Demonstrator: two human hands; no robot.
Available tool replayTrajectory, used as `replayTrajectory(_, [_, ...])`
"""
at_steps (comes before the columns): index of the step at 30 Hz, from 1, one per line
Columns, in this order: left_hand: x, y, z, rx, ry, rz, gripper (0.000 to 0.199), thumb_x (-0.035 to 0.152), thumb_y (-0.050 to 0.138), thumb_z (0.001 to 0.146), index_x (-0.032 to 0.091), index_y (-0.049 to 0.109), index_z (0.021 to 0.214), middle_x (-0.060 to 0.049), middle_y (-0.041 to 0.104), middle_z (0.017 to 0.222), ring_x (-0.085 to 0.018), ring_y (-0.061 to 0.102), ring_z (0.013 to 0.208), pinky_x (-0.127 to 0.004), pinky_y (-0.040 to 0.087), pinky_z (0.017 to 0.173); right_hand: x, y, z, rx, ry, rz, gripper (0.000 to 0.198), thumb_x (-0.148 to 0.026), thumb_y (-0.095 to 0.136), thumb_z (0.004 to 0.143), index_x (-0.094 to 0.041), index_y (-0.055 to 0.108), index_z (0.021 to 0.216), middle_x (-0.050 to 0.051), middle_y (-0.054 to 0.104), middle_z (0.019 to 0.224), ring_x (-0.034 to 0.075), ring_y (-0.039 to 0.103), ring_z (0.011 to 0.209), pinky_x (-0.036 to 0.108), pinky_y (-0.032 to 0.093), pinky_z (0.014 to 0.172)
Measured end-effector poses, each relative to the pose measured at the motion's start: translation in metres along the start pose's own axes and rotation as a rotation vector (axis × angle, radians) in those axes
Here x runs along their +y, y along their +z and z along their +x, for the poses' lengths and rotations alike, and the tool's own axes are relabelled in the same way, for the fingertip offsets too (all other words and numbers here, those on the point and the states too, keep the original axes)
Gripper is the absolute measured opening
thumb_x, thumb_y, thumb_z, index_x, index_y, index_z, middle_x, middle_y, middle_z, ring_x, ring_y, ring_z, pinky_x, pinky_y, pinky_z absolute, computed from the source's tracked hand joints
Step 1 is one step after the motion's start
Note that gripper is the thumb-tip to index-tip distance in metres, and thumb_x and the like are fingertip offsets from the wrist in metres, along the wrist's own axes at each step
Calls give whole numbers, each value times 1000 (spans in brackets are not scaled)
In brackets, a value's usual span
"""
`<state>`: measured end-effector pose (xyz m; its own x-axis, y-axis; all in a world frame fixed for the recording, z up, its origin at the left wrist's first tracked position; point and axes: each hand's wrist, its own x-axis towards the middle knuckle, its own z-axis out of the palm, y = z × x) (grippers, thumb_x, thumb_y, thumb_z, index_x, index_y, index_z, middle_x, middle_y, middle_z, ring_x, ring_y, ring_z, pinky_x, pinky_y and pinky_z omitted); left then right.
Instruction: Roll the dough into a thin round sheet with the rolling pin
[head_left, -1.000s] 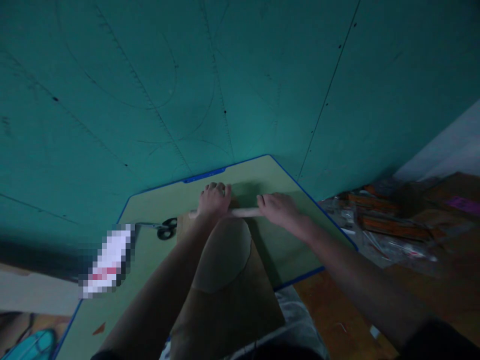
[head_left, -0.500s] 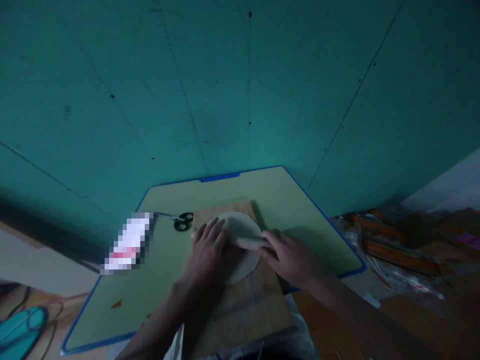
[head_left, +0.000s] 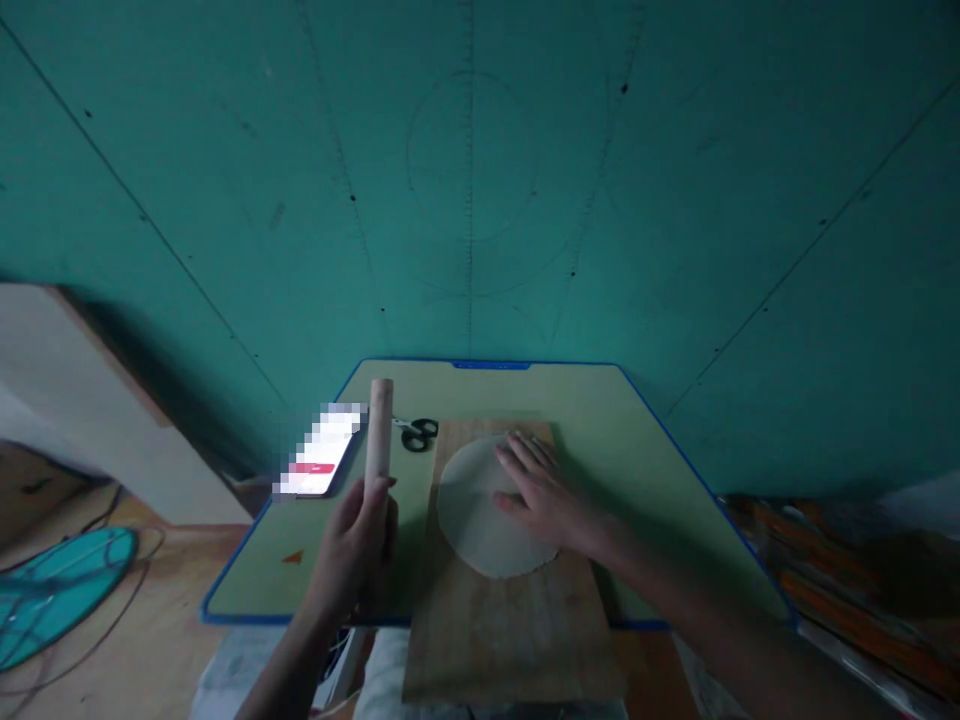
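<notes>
A flat round sheet of pale dough (head_left: 480, 515) lies on a wooden board (head_left: 510, 640). My right hand (head_left: 536, 490) rests on the dough's right part, its fingers stretched out and nothing held in it. Left of the board, my left hand (head_left: 360, 535) is closed round the lower end of a rolling pin (head_left: 380, 430). The pin stands nearly upright in the picture, raised off the dough. Its bottom end is hidden by my fingers.
The board lies on a pale green table (head_left: 592, 390) with a blue edge. Black-handled scissors (head_left: 416, 435) and a phone with a lit, blurred screen (head_left: 322, 455) lie at the left. A small orange scrap (head_left: 293, 557) is nearer me. A green wall (head_left: 480, 200) rises behind.
The rolling pin has gone from lying across the dough between both hands to upright in my left hand, off to the left. My right hand has let go of it and now lies on the dough.
</notes>
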<state>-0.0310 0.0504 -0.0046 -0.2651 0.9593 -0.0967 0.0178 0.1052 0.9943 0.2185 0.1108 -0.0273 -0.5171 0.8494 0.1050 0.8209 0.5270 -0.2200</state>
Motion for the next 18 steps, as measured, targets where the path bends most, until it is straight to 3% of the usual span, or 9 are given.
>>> replayTrajectory(3, [-3, -3, -1, 60, 17, 11, 51, 70, 60, 76, 21, 50, 89, 10, 48, 51, -10, 43, 35, -20, 34, 31, -3, 5, 8, 12, 29, -36, 66, -52, 49, 98, -9, 48, 147, 22, 39, 158, 34, 32, 148, 54, 28, 121])
replayTrajectory(8, [-2, -8, 9, 124, 233, 37, 35, 53, 61, 83, 25, 40, 81, 12, 48, 48, -9, 43, 35, -19, 35, 33, -3, 3, 9, 1, 47, -61, 71, -55, 50, 96, -8, 45, 149, 21, 37, 159, 34, 32, 148, 53, 28, 121])
replayTrajectory(13, [-13, -11, 9, 283, 370, 65, 31, 39, 66, 78, 25, 39, 85, 11, 52, 50, -11, 48, 39, -20, 39, 36, -3, 6, 9, 21, 53, -72, 70, -56, 49, 96, -8, 47, 148, 19, 41, 157, 33, 35, 147, 49, 27, 121])
replayTrajectory(18, [-23, -14, 1, 290, 419, 79, 23, 35, 62, 80, 24, 43, 87, 7, 57, 58, -12, 55, 46, -23, 44, 45, -6, 13, 10, 42, 107, -82, 72, -59, 42, 97, -9, 46, 149, 19, 40, 158, 34, 34, 147, 51, 25, 121])
